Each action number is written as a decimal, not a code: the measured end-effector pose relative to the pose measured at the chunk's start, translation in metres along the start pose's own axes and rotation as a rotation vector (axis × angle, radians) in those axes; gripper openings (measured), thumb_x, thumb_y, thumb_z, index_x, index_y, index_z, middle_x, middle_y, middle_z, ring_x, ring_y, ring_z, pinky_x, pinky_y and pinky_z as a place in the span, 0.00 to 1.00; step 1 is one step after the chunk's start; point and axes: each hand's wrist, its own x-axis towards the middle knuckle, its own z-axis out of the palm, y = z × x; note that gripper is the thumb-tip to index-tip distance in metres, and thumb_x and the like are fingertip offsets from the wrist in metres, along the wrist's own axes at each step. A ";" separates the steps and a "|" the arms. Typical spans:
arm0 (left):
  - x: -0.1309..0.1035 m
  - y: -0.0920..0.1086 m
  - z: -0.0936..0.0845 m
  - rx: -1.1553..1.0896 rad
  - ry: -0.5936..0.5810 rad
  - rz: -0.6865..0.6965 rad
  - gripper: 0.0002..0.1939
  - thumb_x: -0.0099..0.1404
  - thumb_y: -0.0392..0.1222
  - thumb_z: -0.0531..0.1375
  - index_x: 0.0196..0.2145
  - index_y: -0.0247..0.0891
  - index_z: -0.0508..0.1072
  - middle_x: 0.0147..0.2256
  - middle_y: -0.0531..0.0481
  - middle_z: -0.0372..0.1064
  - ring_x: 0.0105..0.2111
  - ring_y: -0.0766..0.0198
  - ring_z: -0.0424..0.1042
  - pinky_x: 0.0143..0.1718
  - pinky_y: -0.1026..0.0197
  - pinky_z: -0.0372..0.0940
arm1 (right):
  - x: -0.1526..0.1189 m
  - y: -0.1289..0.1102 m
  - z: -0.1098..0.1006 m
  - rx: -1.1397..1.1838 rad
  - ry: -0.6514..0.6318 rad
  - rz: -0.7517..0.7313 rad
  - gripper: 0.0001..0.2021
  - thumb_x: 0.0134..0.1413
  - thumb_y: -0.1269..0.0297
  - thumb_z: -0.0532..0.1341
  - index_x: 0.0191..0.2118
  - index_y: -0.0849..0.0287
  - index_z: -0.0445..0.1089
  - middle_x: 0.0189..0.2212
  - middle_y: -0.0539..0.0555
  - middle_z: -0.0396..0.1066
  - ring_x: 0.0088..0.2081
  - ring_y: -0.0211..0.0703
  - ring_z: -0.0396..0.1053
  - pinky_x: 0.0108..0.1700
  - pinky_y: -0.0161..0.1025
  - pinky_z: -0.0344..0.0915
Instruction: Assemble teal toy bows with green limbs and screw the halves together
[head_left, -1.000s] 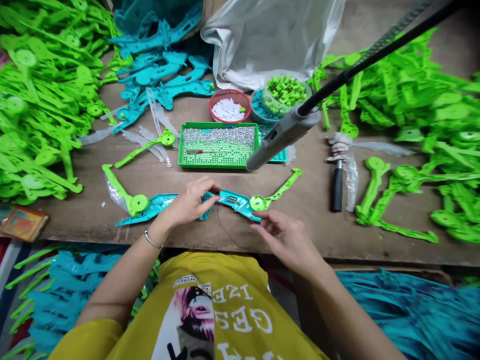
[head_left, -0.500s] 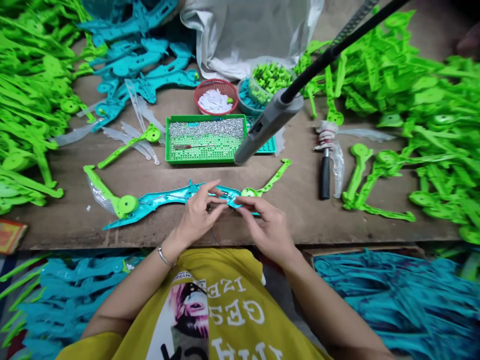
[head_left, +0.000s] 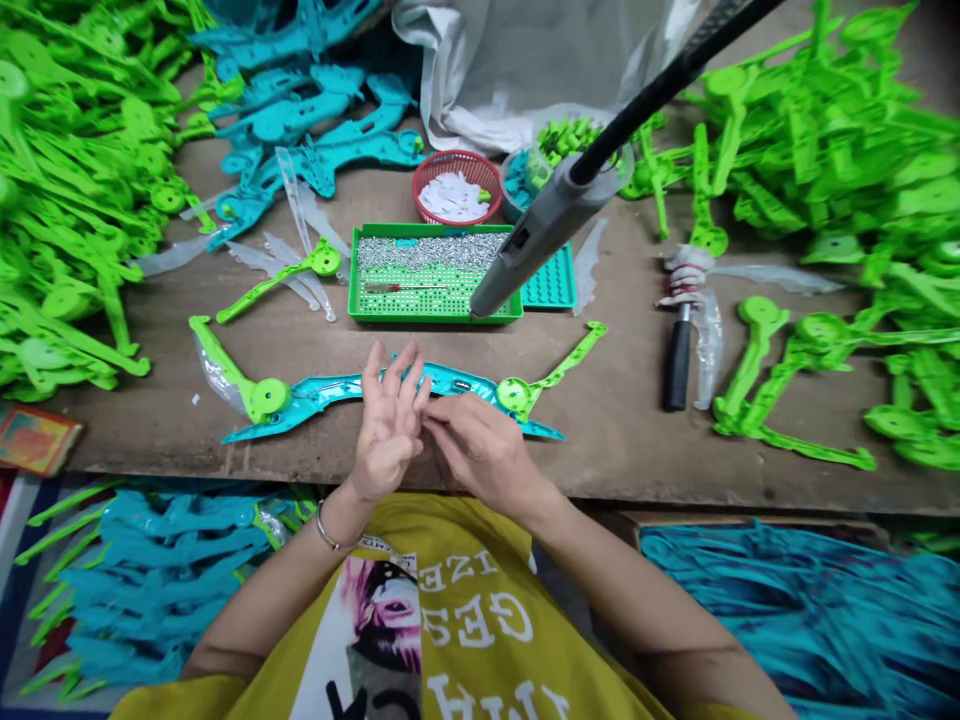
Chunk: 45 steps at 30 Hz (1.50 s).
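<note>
A long teal bow-shaped plastic part lies along the table near its front edge, partly hidden behind my hands. A lime-green arm with a round hub sits at its left end, and another green arm at its right end. A small metal piece shows in the teal part. My left hand is turned palm up in front of the teal part, fingers spread and thumb bent inward. My right hand touches its fingers, with thumb and fingertips pinched. Anything in that pinch is too small to see.
Behind stand a green tray of small metal pieces with a screwdriver, and a red basket of white pieces. A grey power screwdriver hangs over the tray. Green arms are heaped left and right. A black-handled hammer lies right.
Both hands have come off the teal part toward me. My left hand has turned palm up and spread its fingers, and my right hand's pinch has moved to it.
</note>
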 end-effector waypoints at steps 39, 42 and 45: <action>-0.006 0.018 -0.072 1.137 -0.064 0.203 0.19 0.66 0.42 0.58 0.54 0.40 0.66 0.52 0.43 0.71 0.57 0.50 0.65 0.62 0.43 0.54 | 0.015 0.030 0.018 0.032 0.014 0.374 0.06 0.59 0.69 0.59 0.40 0.56 0.73 0.35 0.53 0.78 0.35 0.44 0.75 0.41 0.43 0.72; 0.009 0.013 -0.046 1.081 -0.166 0.228 0.21 0.65 0.41 0.58 0.56 0.39 0.66 0.54 0.42 0.70 0.59 0.49 0.63 0.63 0.41 0.52 | 0.015 0.032 0.016 0.113 0.037 0.418 0.05 0.59 0.68 0.61 0.39 0.57 0.73 0.33 0.52 0.77 0.34 0.43 0.74 0.40 0.42 0.72; 0.023 0.011 -0.033 1.041 -0.223 0.196 0.21 0.61 0.36 0.58 0.53 0.39 0.68 0.54 0.41 0.70 0.58 0.48 0.64 0.62 0.41 0.54 | 0.015 0.035 0.014 0.195 0.041 0.438 0.05 0.59 0.66 0.61 0.39 0.57 0.73 0.34 0.53 0.76 0.36 0.42 0.74 0.40 0.41 0.72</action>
